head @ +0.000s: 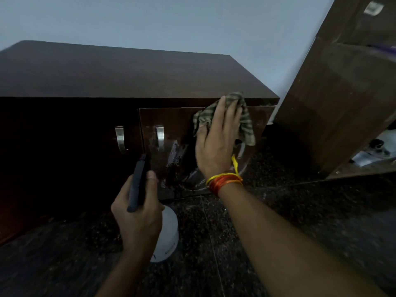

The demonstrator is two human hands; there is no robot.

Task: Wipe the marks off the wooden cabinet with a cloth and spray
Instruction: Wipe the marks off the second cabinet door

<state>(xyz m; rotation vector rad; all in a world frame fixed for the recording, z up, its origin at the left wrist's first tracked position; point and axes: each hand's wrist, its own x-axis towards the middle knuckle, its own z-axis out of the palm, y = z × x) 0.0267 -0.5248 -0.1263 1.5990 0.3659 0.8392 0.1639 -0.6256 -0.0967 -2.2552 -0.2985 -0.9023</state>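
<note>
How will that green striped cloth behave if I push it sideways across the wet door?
The cloth is probably floppy: it hangs in loose folds beyond the right hand. It will likely bunch, since only the flat fingers press it against the cabinet door. The wet streaks may make it drag.

The dark wooden cabinet (128, 78) stands against the wall, its right door (182, 129) streaked with white marks. A crumpled green striped cloth (244, 118) lies pressed against that door's upper part, at 1 o'clock from the white spray bottle (168, 234), black-headed and upright.
</note>
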